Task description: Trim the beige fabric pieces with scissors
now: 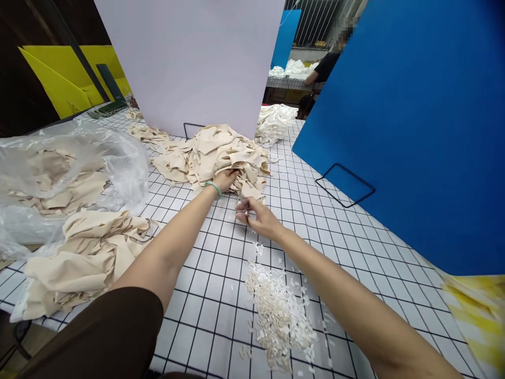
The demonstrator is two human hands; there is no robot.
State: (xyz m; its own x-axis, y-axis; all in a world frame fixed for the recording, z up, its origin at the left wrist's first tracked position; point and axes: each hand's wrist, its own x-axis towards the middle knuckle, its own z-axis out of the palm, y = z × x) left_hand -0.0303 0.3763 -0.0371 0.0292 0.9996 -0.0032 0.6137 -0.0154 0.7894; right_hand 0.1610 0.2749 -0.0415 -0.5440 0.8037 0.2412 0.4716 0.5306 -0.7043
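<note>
In the head view, my left hand (pixel 226 180), with a pale green bangle at the wrist, reaches into the near edge of a heap of beige fabric pieces (pixel 215 145). Its fingers close on one beige fabric piece (pixel 250 188), partly hidden among the folds. Just right of it and nearer to me, my right hand (pixel 258 217) is closed around small metal scissors (pixel 242 202), mostly covered by the fingers. The scissors are beside the fabric's lower edge. Below my right hand lies a scatter of tiny white and beige clippings (pixel 280 310).
A clear plastic bag (pixel 130 152) with beige fabric and another beige fabric pile (pixel 87 252) lie left. A lilac board (pixel 197 63) and blue board (pixel 414 131) stand on the grid-patterned tabletop (pixel 201 310). White fabric (pixel 276 121) lies behind; a person (pixel 325 66) sits beyond.
</note>
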